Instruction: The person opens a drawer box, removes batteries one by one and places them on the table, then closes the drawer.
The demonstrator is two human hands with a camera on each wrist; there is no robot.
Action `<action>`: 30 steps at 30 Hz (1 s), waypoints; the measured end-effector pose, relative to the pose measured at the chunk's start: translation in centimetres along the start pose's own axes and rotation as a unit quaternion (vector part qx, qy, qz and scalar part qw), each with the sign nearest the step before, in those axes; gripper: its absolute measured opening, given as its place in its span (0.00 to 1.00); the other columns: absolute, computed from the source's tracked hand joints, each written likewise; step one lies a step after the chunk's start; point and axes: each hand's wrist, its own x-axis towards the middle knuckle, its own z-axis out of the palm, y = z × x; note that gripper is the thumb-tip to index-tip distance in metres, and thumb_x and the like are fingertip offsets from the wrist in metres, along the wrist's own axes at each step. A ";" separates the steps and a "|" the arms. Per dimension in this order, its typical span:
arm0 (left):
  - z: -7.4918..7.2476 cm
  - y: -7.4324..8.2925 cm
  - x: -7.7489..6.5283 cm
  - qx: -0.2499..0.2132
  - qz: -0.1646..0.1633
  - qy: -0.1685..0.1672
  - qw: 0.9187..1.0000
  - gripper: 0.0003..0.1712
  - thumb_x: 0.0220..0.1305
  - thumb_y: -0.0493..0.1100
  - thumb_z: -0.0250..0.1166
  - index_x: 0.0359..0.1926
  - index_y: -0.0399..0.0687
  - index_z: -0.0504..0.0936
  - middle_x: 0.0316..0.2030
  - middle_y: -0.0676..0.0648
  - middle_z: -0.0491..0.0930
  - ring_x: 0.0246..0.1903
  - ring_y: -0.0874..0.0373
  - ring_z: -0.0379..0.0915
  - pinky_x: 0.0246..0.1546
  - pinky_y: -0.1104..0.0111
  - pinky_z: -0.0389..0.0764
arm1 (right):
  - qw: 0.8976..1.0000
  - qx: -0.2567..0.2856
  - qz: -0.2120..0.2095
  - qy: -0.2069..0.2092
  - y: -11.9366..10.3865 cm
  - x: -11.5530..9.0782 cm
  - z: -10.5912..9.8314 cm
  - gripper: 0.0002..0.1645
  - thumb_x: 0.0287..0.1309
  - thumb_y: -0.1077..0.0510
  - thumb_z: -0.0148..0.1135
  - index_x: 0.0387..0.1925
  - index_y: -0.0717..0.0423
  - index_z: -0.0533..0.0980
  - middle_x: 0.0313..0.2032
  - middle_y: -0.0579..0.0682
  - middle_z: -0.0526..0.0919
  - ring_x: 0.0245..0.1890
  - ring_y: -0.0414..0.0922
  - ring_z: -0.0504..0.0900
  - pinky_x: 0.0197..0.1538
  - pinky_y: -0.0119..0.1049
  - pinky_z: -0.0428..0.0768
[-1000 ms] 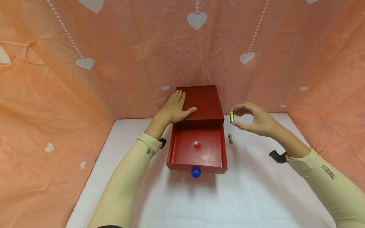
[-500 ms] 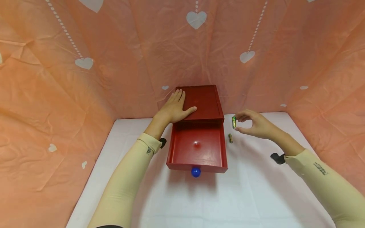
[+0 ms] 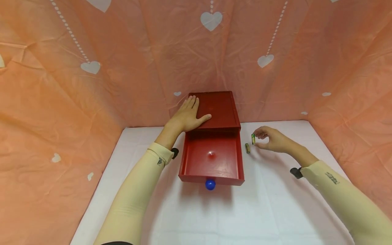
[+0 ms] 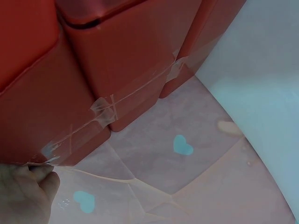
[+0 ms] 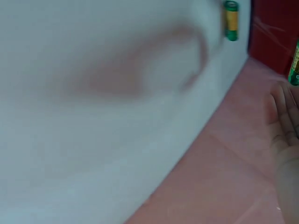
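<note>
A red box (image 3: 217,109) stands at the back of the table, its drawer (image 3: 199,163) pulled out toward me and a blue ball knob (image 3: 210,184) on the drawer's front. My left hand (image 3: 186,117) rests flat on the box's top left, fingers straight and thumb out to the side. To the right of the box, my right hand (image 3: 272,140) pinches a green and yellow battery (image 3: 253,139) upright between thumb and fingertips, above the table. A second battery (image 3: 247,148) lies on the table beside the drawer; the right wrist view shows that lying battery (image 5: 231,21) too.
White cloth covers the table (image 3: 275,204). Orange-pink cloth with white hearts (image 3: 171,51) hangs behind and at both sides. In the left wrist view, clear tape (image 4: 105,112) runs along the red box's side, close to the cloth.
My right hand has lowered the battery it pinches and brought it slightly rightward and nearer me, close to the lying battery. My left hand, the box and the drawer stay in place.
</note>
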 end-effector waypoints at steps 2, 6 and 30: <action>0.0 0.0 0.0 -0.001 0.000 0.000 1.000 0.58 0.79 0.76 0.43 0.87 0.37 0.39 0.87 0.37 0.35 0.86 0.48 0.22 0.84 0.61 0.28 | 1.000 0.000 -0.001 -0.006 0.6 0.0 0.4 0.22 0.58 0.67 0.77 0.52 0.72 0.80 0.45 0.61 0.86 0.46 0.57 0.84 0.55 0.55 0.84; -0.1 0.1 0.0 -0.003 0.000 -0.002 1.000 0.58 0.79 0.76 0.44 0.87 0.37 0.38 0.87 0.37 0.34 0.86 0.48 0.22 0.84 0.61 0.27 | 1.000 0.004 0.003 -0.021 1.5 -0.1 1.1 0.20 0.59 0.67 0.76 0.51 0.71 0.80 0.44 0.59 0.86 0.46 0.56 0.84 0.55 0.56 0.84; -0.1 0.2 -0.1 -0.005 0.000 -0.004 1.000 0.59 0.79 0.76 0.44 0.86 0.37 0.38 0.87 0.37 0.34 0.86 0.48 0.22 0.84 0.61 0.27 | 0.995 0.000 0.063 -0.081 2.7 0.2 3.2 0.25 0.59 0.65 0.79 0.53 0.74 0.78 0.48 0.63 0.85 0.50 0.61 0.83 0.61 0.62 0.83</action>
